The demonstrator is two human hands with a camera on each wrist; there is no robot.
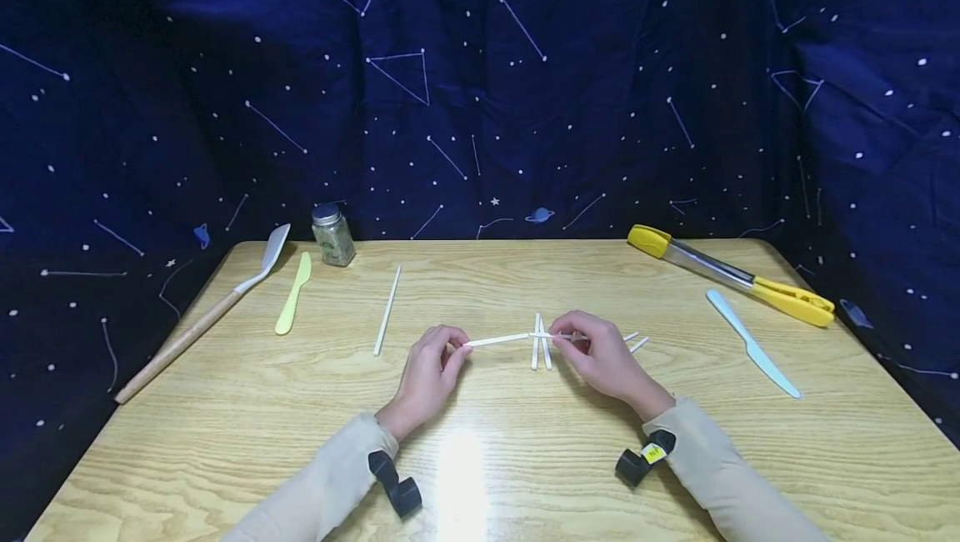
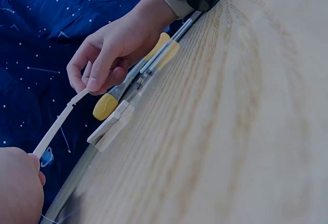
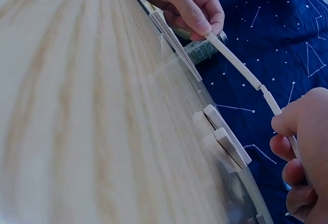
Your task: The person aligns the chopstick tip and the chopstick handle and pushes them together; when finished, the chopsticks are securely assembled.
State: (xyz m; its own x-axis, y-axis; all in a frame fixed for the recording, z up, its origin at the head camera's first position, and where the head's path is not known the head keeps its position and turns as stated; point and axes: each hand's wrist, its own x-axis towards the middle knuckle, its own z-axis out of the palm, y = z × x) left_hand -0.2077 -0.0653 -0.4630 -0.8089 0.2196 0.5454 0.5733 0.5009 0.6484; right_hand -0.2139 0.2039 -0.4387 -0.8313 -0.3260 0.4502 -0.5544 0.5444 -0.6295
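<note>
Between my two hands a pale wooden chopstick [image 1: 497, 340] is held up over the table, bent at a crack near its middle. My left hand [image 1: 429, 373] pinches its left end between thumb and fingers. The right half is pinched by my right hand [image 1: 606, 361], whose fingers cover part of it. In the right wrist view the chopstick [image 3: 236, 62] shows a jagged step where it is cracked. Short chopstick pieces [image 1: 536, 350] lie beneath, close to my right hand. More piece ends [image 1: 639, 344] show behind that hand. Left of my left hand lies a whole chopstick [image 1: 387, 311].
At the left are a wooden-handled spatula [image 1: 202, 323], a yellow plastic knife [image 1: 293, 294] and a lidded spice jar [image 1: 333, 240]. Yellow-ended tongs [image 1: 708, 263] and a light blue plastic knife [image 1: 752, 343] lie at the right. Behind the table [image 1: 480, 283] hangs a dark starry cloth.
</note>
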